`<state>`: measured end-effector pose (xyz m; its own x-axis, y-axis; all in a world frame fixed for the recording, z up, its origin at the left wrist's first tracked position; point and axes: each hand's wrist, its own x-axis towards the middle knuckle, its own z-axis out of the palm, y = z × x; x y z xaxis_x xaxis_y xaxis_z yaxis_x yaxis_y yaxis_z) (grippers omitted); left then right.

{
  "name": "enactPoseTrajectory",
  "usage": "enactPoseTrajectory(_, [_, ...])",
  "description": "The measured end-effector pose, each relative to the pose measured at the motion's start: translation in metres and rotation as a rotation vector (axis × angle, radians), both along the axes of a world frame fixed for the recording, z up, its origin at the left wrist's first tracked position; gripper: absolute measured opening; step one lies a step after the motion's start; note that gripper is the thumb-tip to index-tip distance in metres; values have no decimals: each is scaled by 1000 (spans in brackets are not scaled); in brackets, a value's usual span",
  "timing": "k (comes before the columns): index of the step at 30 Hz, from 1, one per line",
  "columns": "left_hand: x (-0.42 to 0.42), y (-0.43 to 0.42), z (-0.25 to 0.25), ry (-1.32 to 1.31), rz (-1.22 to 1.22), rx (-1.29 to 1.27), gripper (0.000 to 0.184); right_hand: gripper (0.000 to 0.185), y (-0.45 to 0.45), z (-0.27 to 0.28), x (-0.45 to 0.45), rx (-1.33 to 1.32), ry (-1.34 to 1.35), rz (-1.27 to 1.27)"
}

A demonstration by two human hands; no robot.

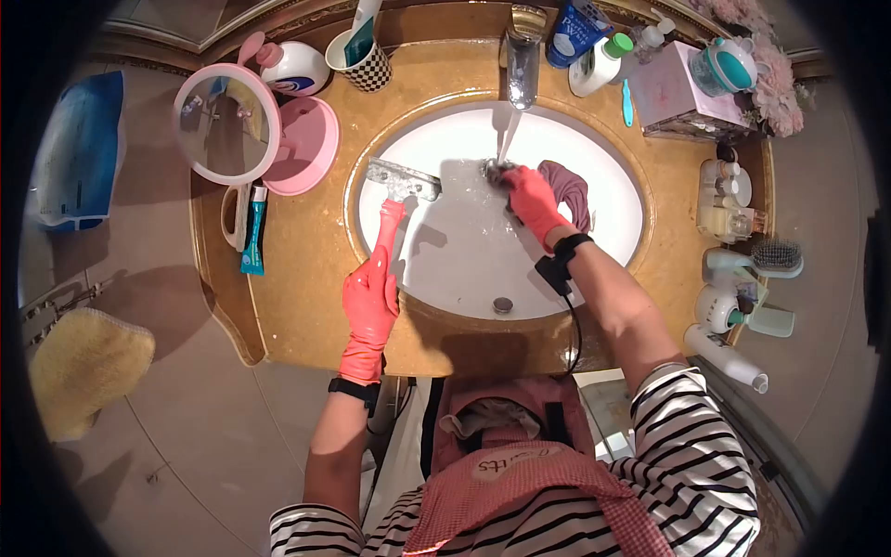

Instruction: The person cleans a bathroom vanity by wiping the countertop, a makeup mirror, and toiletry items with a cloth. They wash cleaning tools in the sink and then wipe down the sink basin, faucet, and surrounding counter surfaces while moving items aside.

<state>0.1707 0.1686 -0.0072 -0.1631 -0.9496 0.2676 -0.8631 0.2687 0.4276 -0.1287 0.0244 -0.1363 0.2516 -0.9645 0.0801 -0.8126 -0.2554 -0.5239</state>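
My left hand (369, 311), in a pink rubber glove, is closed round the pink handle of a squeegee (405, 180). Its wide, clear-grey head is wet and lies over the left side of the white sink (608, 158). My right hand (534, 200), gloved alike, is closed on a small dark wad below the tap (522, 70); its kind cannot be made out. Water runs from the tap onto that wad. Beside the right hand, a maroon cloth (568, 190) lies bunched in the sink. Greyish water covers the basin's floor.
A round pink mirror (227, 125), a checkered cup (360, 65) and a toothpaste tube (253, 237) stand on the counter's left. Bottles, a tissue box (687, 93), a hairbrush (775, 258) and a white tube (724, 357) line the right. A yellow towel (93, 367) hangs at far left.
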Motion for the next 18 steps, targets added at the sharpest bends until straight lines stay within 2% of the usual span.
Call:
enactPoseTrajectory(1, [3, 1, -2, -22, 0, 60, 66, 23, -4, 3, 0, 69, -121, -87])
enactPoseTrajectory(2, [4, -2, -5, -44, 6, 113, 65, 28, -16, 12, 1, 68, -225, -60])
enactPoseTrajectory(3, [3, -4, -6, -43, 15, 112, 65, 28, -23, 17, 9, 67, -224, -52])
enactPoseTrajectory(5, [2, -1, -7, -57, 14, 3, 62, 28, -20, 17, 30, 388, -364, -356])
enactPoseTrajectory(7, [4, 0, -8, -61, 16, -1, 62, 23, -15, 17, 31, 412, -444, -408])
enactPoseTrajectory(10, [4, 2, -8, -50, 12, 46, 62, 18, 0, 15, -3, 121, 145, 148])
enactPoseTrajectory(11, [5, 0, -7, -49, 18, 111, 62, 16, 7, -3, -15, 92, 129, 210])
enactPoseTrajectory(13, [1, -4, -3, -35, 17, 89, 62, 18, 7, -5, -25, 139, 137, 174])
enactPoseTrajectory(15, [3, -1, -1, -45, 11, 87, 63, 23, -5, 28, -11, 78, -26, 22])
enactPoseTrajectory(16, [3, -3, -4, -45, 11, 48, 63, 32, -23, 29, -1, 352, -337, -16])
enactPoseTrajectory(17, [3, -1, -6, -44, 3, 18, 63, 32, -26, 11, 8, 357, -348, -19])
enactPoseTrajectory(18, [3, 3, -8, -54, -10, 35, 63, 34, -15, -20, 15, 70, -72, 51])
